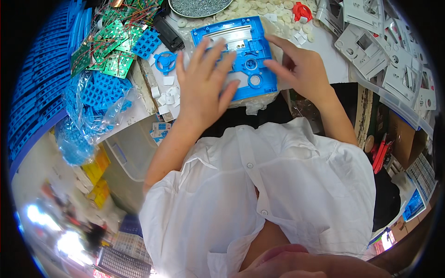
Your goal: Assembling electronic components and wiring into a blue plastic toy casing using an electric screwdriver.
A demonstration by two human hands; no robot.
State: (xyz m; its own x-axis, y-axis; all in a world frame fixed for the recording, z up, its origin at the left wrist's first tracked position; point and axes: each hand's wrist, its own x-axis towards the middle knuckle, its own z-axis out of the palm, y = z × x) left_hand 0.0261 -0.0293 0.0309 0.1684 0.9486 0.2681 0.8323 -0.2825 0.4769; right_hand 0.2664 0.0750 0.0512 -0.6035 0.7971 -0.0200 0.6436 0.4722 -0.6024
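A blue plastic housing (268, 85) lies open side up on a plastic-wrapped block in front of me. It has a silver strip (238, 34), round sockets and pale panels inside. My left hand (201, 81) is spread over the housing's left half, fingers apart and slightly blurred. Nothing shows in its grip, and it hides part of the housing. At the right edge, my right hand (303, 69) has thumb and forefinger apart, their tips against or just over the rim; its other fingers are partly hidden. A blue ring-shaped part (165, 62) lies left of my left hand.
Green circuit boards with wires (116, 41), blue keypads (105, 90) and stacked blue shells (41, 78) crowd the left. A dish of small metal parts (199, 7), pale discs (252, 7) and a red part (302, 11) sit behind. White panels (364, 51) fill a bin at right.
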